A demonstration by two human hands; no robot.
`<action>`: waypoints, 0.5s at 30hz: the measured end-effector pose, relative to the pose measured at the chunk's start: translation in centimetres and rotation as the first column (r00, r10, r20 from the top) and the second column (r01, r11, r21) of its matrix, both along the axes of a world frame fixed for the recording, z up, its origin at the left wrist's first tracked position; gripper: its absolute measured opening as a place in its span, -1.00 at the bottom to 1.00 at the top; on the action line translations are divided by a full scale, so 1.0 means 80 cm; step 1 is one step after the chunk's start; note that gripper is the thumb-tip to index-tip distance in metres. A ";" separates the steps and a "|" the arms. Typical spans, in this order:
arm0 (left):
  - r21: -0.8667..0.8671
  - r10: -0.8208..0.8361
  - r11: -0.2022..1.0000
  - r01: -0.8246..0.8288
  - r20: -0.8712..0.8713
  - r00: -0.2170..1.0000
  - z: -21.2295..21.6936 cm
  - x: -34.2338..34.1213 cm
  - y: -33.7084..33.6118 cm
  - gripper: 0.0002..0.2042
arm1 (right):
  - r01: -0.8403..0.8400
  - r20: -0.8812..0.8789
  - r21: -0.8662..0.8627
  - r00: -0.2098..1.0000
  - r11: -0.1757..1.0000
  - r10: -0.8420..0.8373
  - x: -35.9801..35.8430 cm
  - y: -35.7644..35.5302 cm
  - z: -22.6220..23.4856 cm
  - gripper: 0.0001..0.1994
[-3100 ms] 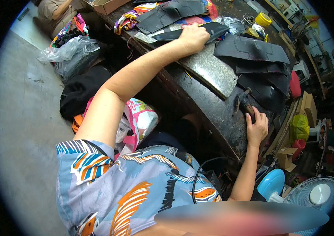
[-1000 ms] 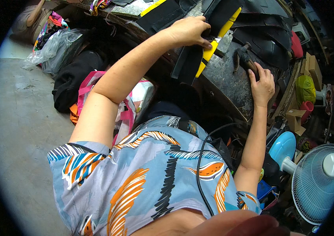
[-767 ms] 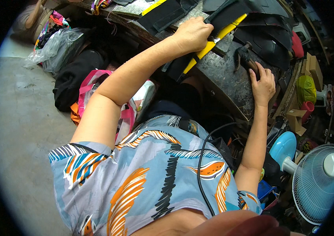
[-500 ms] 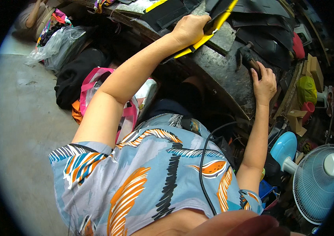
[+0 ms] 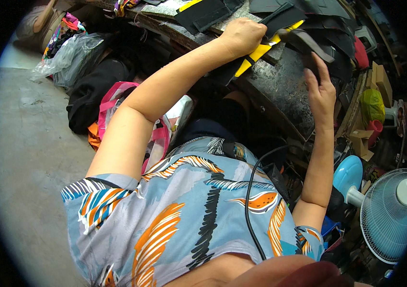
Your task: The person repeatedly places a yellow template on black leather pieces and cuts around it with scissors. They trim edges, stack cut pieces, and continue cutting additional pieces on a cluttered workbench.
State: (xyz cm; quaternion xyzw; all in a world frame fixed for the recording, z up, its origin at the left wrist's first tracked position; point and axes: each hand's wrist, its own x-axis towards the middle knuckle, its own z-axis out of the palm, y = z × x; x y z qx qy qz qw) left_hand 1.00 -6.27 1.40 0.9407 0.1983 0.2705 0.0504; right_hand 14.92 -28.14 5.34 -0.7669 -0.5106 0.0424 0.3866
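My left hand (image 5: 244, 37) is closed in a fist on a black-and-yellow flat piece (image 5: 253, 60), held over the front edge of the workbench (image 5: 280, 79). Its black part reaches up past my knuckles, and the yellow edging slants across the bench. To the right, my right hand (image 5: 322, 93) is raised with its fingertips at the handle of a hammer (image 5: 311, 44). Motion smears the hammer, which tilts up and left toward the yellow edging. I cannot tell whether its head touches the piece.
Black sheet pieces (image 5: 330, 43) are stacked at the bench's far right, and more black pieces (image 5: 203, 14) lie at its far left. Bags (image 5: 76, 55) stand on the floor to the left. A fan (image 5: 390, 215) and cardboard boxes (image 5: 383, 86) are on the right.
My right hand has lifted the hammer off the bench and swung it up and left toward the black-and-yellow piece. My left hand has shifted slightly right, turning that piece lower.
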 end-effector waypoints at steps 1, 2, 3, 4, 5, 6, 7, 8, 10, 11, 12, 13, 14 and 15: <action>0.007 -0.013 1.000 0.013 0.007 1.000 0.000 0.004 -0.001 -0.88 | -0.021 0.189 0.049 0.982 0.999 0.011 -0.007 0.007 0.004 -0.57; -0.016 -0.005 1.000 0.006 0.008 1.000 -0.001 0.006 0.000 -0.86 | 0.022 0.220 -0.040 0.975 0.999 -0.013 -0.014 0.011 0.006 -0.58; -0.026 -0.003 1.000 0.003 0.029 1.000 -0.003 0.008 0.003 -0.83 | 0.063 0.262 -0.097 0.964 0.993 -0.036 -0.019 0.016 0.007 -0.58; -0.020 -0.012 1.000 0.014 0.069 0.998 -0.005 0.009 0.007 -0.80 | 0.082 0.309 -0.152 0.951 0.985 -0.031 -0.021 0.018 0.007 -0.58; -0.078 0.011 0.997 -0.003 0.102 0.995 -0.008 0.009 0.014 -0.76 | 0.130 0.322 -0.200 0.945 0.971 -0.060 -0.024 0.021 0.006 -0.60; -0.101 0.022 0.995 -0.005 0.163 0.986 -0.010 0.009 0.022 -0.72 | 0.170 0.331 -0.200 0.938 0.965 -0.097 -0.023 0.023 0.006 -0.60; -0.159 0.029 0.987 0.015 0.269 0.963 -0.012 0.008 0.031 -0.71 | 0.191 0.326 -0.228 0.939 0.955 -0.110 -0.023 0.024 0.004 -0.60; -0.236 0.033 0.970 0.056 0.358 0.933 -0.013 0.010 0.037 -0.70 | 0.249 0.328 -0.261 0.932 0.933 -0.157 -0.021 0.025 0.004 -0.60; -0.286 0.036 0.955 0.085 0.392 0.919 -0.017 0.008 0.041 -0.65 | 0.229 0.335 -0.267 0.933 0.936 -0.133 -0.016 0.027 0.002 -0.60; -0.206 -0.072 0.964 0.171 0.415 0.907 -0.018 0.006 0.041 -0.63 | 0.243 0.352 -0.256 0.925 0.936 -0.144 -0.013 0.028 0.001 -0.59; -0.124 -0.179 0.959 0.254 0.428 0.886 -0.019 0.003 0.037 -0.61 | 0.243 0.351 -0.276 0.926 0.930 -0.138 -0.010 0.030 0.000 -0.59; 0.019 -0.260 0.964 0.263 0.247 0.933 -0.017 -0.003 0.035 -0.59 | 0.246 0.356 -0.283 0.924 0.927 -0.137 -0.008 0.031 0.000 -0.59; 0.189 -0.268 0.953 0.239 0.153 0.951 -0.016 -0.006 0.030 -0.64 | 0.234 0.359 -0.288 0.925 0.929 -0.122 -0.006 0.031 -0.002 -0.58; 0.220 -0.242 0.951 0.218 0.084 0.967 -0.014 -0.010 0.027 -0.68 | 0.239 0.360 -0.289 0.924 0.927 -0.127 -0.005 0.032 -0.003 -0.59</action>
